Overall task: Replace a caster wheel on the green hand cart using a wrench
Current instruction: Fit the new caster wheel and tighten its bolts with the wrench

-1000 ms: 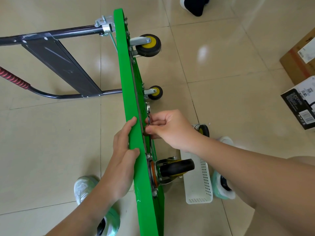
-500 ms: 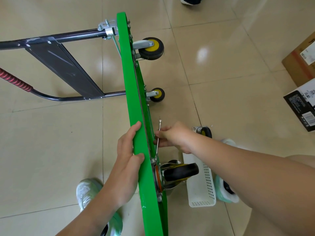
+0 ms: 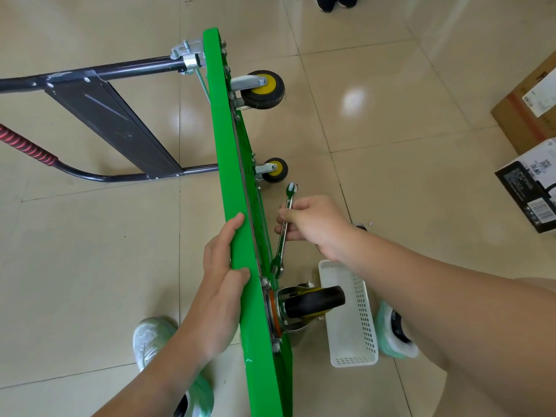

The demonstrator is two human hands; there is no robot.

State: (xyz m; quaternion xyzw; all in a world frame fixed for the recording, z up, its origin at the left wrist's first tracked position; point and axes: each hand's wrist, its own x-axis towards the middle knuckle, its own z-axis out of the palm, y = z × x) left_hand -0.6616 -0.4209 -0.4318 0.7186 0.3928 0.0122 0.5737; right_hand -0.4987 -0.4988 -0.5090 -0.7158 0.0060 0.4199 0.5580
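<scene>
Since a second ago your right hand [image 3: 316,225] has come off the deck edge and swung the wrench [image 3: 284,231] out, so its full length shows now; the lower jaw end sits at the bolts just above the near caster's plate. Green hand cart [image 3: 237,206] stands on its side edge on the tile floor [image 3: 90,251], deck running 12 to 6 through frame centre, black handle frame [image 3: 114,124] off to 9–10 o'clock with the red grip [image 3: 28,145] at 9. Your left hand [image 3: 222,281] is clamped on the deck's top edge at about 7 o'clock of centre, fingers wrapped over. Right hand is closed around the wrench shaft at 3 o'clock of the deck. White basket [image 3: 350,314] is on the floor at 5 o'clock, just beside the near caster wheel [image 3: 313,302]. Two yellow-hub wheels further up: one [image 3: 263,89] at 12, a smaller-looking one [image 3: 273,170] below it.
</scene>
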